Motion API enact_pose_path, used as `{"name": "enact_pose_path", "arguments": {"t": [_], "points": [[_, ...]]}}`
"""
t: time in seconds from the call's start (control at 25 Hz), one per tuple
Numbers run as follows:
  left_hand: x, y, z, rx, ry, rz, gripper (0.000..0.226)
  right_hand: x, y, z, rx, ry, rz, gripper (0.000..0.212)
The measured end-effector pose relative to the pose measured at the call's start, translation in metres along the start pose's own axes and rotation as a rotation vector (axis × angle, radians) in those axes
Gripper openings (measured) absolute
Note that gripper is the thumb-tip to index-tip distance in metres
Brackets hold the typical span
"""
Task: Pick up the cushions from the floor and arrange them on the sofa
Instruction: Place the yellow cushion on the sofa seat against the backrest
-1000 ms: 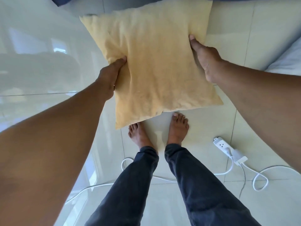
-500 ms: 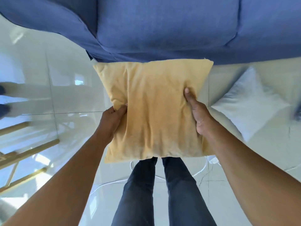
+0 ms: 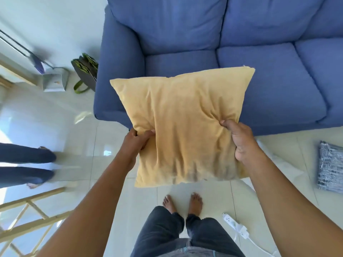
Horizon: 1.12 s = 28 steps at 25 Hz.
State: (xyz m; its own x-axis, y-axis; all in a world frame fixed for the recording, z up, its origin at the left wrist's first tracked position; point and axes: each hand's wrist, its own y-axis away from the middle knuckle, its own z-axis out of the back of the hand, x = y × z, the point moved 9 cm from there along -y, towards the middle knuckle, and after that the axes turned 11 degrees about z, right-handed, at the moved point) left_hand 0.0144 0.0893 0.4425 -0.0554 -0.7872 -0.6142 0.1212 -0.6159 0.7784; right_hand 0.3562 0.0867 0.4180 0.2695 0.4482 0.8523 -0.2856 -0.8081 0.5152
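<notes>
I hold a square yellow cushion [image 3: 183, 125] in the air in front of the blue sofa [image 3: 259, 52], its top edge over the left seat. My left hand [image 3: 136, 143] pinches its left edge and my right hand [image 3: 241, 141] grips its right edge. A grey-and-white woven cushion [image 3: 330, 166] lies on the floor at the right. A white cushion [image 3: 284, 164] lies on the floor behind my right forearm, mostly hidden. The sofa seats are bare.
A white power strip [image 3: 234, 225] with its cord lies by my right foot. Another person's legs [image 3: 26, 166] stand at the left. A wooden rack [image 3: 31, 219] is at lower left. A green-and-grey bag [image 3: 86, 71] and a dustpan [image 3: 53, 81] sit beside the sofa arm.
The cushion has risen from near the floor to sofa-seat height. My view has tilted up, so the whole sofa front now shows. Both hands slid lower on its edges.
</notes>
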Motion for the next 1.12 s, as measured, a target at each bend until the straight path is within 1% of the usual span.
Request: {"name": "enact_pose_path", "arguments": {"t": [0.08, 0.12, 0.2, 0.28, 0.32, 0.36, 0.4, 0.44, 0.52, 0.64, 0.68, 0.72, 0.76, 0.88, 0.96, 1.12], "points": [[-0.019, 0.008, -0.002, 0.047, 0.023, -0.047, 0.039, 0.028, -0.004, -0.004, 0.036, -0.018, 0.043, 0.013], [-0.027, 0.008, -0.001, 0.055, 0.040, -0.063, 0.035, 0.040, -0.007, -0.009, 0.060, -0.021, 0.059, 0.017], [-0.049, 0.004, 0.005, 0.051, 0.069, -0.098, 0.034, 0.056, -0.021, -0.018, 0.108, -0.040, 0.087, 0.019], [-0.071, -0.010, 0.010, 0.049, 0.092, -0.125, 0.039, 0.069, -0.035, -0.030, 0.163, -0.067, 0.116, 0.020], [-0.087, -0.024, 0.013, 0.038, 0.107, -0.127, 0.040, 0.078, -0.050, -0.041, 0.187, -0.083, 0.133, 0.031], [-0.098, -0.033, 0.015, 0.029, 0.130, -0.132, 0.035, 0.084, -0.057, -0.047, 0.211, -0.093, 0.142, 0.049], [-0.112, -0.044, 0.016, 0.033, 0.158, -0.137, 0.028, 0.093, -0.066, -0.055, 0.227, -0.108, 0.151, 0.061], [-0.131, -0.060, 0.017, 0.044, 0.173, -0.143, 0.026, 0.104, -0.083, -0.064, 0.226, -0.118, 0.165, 0.064], [-0.168, -0.098, 0.016, 0.061, 0.181, -0.134, 0.030, 0.124, -0.118, -0.081, 0.202, -0.115, 0.164, 0.059], [-0.211, -0.149, 0.018, 0.088, 0.204, -0.126, 0.061, 0.151, -0.165, -0.099, 0.155, -0.104, 0.147, 0.053], [-0.229, -0.167, 0.020, 0.096, 0.210, -0.138, 0.068, 0.159, -0.186, -0.105, 0.132, -0.119, 0.146, 0.050], [-0.246, -0.184, 0.020, 0.108, 0.201, -0.150, 0.070, 0.168, -0.205, -0.111, 0.109, -0.133, 0.143, 0.047], [-0.261, -0.200, 0.022, 0.110, 0.178, -0.161, 0.068, 0.176, -0.224, -0.117, 0.098, -0.136, 0.148, 0.047], [-0.300, -0.243, 0.026, 0.079, 0.125, -0.133, 0.058, 0.201, -0.271, -0.140, 0.105, -0.129, 0.179, 0.067], [-0.327, -0.267, 0.026, 0.041, 0.115, -0.131, 0.056, 0.216, -0.304, -0.154, 0.119, -0.161, 0.176, 0.070], [-0.374, -0.312, 0.022, -0.041, 0.135, -0.118, 0.050, 0.232, -0.376, -0.186, 0.161, -0.140, 0.122, 0.076]]}}
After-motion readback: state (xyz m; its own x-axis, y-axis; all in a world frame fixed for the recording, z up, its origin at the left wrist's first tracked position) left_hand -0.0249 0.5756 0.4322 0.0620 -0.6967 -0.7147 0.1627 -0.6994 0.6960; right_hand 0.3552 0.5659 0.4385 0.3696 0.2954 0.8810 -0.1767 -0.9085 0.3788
